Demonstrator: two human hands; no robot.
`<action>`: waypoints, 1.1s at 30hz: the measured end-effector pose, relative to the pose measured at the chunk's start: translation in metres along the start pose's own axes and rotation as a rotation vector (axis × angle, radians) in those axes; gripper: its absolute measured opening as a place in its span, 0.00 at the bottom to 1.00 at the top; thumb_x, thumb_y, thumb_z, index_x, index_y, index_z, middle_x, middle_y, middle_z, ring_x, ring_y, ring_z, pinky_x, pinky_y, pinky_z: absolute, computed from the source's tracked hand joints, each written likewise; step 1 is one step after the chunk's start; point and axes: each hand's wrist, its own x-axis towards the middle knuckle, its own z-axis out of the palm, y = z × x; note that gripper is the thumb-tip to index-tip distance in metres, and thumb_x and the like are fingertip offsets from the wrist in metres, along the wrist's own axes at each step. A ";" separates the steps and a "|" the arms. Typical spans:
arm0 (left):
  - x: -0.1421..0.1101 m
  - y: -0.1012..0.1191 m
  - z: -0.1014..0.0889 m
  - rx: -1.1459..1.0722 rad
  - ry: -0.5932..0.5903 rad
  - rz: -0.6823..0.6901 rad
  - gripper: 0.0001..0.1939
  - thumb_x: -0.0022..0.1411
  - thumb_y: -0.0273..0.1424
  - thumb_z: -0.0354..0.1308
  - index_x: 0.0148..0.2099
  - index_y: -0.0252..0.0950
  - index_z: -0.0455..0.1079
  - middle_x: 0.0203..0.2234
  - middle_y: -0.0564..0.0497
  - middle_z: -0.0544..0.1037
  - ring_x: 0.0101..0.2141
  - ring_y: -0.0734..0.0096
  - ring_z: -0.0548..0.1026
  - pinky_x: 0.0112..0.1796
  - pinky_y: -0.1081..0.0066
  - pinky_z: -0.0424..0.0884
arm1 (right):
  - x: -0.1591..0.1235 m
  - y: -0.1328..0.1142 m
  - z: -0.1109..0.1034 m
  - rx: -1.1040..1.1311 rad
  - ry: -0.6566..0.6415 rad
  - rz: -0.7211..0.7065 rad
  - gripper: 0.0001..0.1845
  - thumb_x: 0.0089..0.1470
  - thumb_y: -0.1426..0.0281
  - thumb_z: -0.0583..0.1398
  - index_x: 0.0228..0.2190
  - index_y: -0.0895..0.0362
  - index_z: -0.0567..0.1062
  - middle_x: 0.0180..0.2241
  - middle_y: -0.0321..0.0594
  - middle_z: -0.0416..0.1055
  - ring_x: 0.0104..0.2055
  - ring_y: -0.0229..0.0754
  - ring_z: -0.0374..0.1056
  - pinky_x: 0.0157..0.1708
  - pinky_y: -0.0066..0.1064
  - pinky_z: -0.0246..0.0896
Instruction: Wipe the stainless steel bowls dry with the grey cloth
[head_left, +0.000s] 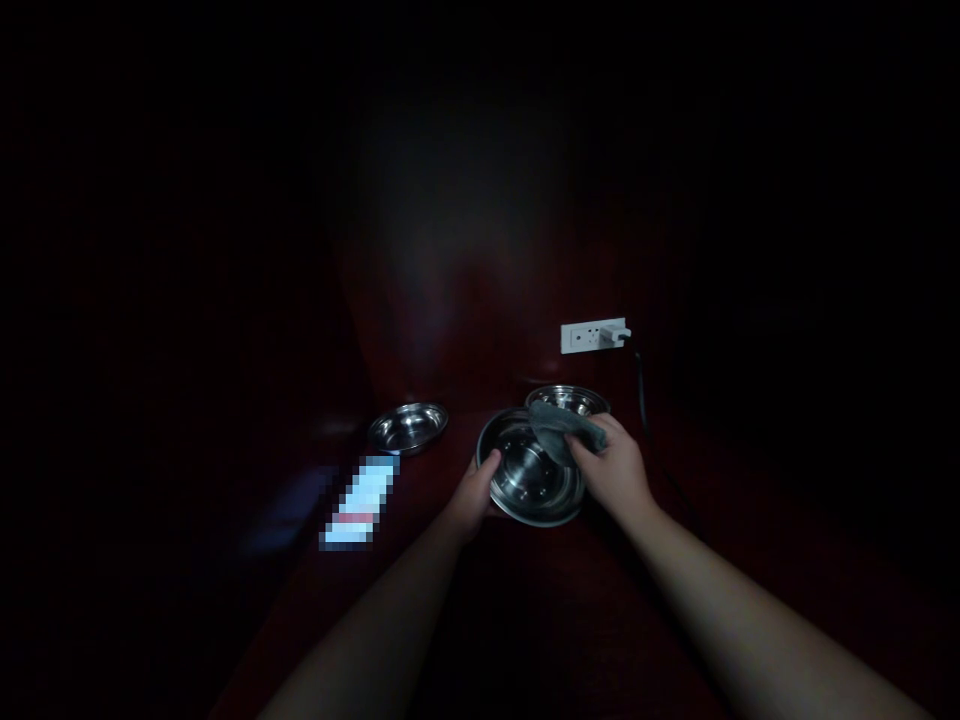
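Left hand (472, 502) grips the steel bowl (529, 478) at its near-left side, thumb over the rim; bowl is tilted, mouth up, between the hands. Right hand (621, 472) pinches a grey-green cloth (553, 428), bunched, at the rim's far-right side. Too dark to tell if it presses on metal or just hovers. For a good wipe, I'd keep the left grip firm, press evenly, follow the curve round, then shift that thumb to reach under it. Mind the second bowl (568, 394) just beyond the right hand; avoid knocking it.
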 end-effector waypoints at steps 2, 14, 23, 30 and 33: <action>0.001 -0.001 -0.001 0.005 -0.006 0.002 0.33 0.55 0.48 0.53 0.60 0.41 0.55 0.48 0.39 0.72 0.36 0.54 0.76 0.29 0.58 0.74 | -0.003 -0.005 -0.002 -0.048 -0.013 -0.101 0.07 0.48 0.73 0.56 0.30 0.57 0.74 0.32 0.44 0.68 0.36 0.44 0.65 0.38 0.34 0.61; 0.000 -0.001 0.001 0.013 -0.010 0.023 0.31 0.57 0.47 0.51 0.59 0.41 0.55 0.49 0.40 0.71 0.38 0.54 0.76 0.30 0.58 0.74 | 0.003 0.001 -0.002 0.181 0.267 0.184 0.11 0.46 0.66 0.59 0.32 0.61 0.73 0.30 0.43 0.73 0.32 0.44 0.69 0.33 0.35 0.65; 0.000 0.002 0.004 -0.001 0.028 -0.001 0.29 0.56 0.45 0.54 0.58 0.41 0.58 0.46 0.40 0.73 0.37 0.54 0.76 0.30 0.56 0.74 | -0.008 -0.017 -0.009 -0.214 -0.243 -0.285 0.27 0.39 0.82 0.53 0.44 0.58 0.73 0.46 0.47 0.68 0.50 0.46 0.63 0.52 0.38 0.56; -0.001 0.003 0.007 -0.008 0.050 0.001 0.27 0.57 0.45 0.52 0.57 0.39 0.59 0.44 0.40 0.74 0.36 0.57 0.76 0.28 0.58 0.75 | -0.028 -0.020 0.006 -0.282 -0.917 -0.202 0.30 0.46 0.80 0.50 0.53 0.64 0.67 0.57 0.52 0.60 0.59 0.47 0.57 0.58 0.37 0.50; -0.001 0.003 0.007 -0.008 0.033 0.012 0.27 0.58 0.46 0.51 0.56 0.40 0.59 0.44 0.41 0.74 0.34 0.59 0.76 0.27 0.59 0.75 | -0.026 -0.024 0.001 -0.228 -0.937 -0.195 0.27 0.48 0.78 0.51 0.52 0.63 0.68 0.53 0.49 0.66 0.55 0.46 0.62 0.55 0.35 0.53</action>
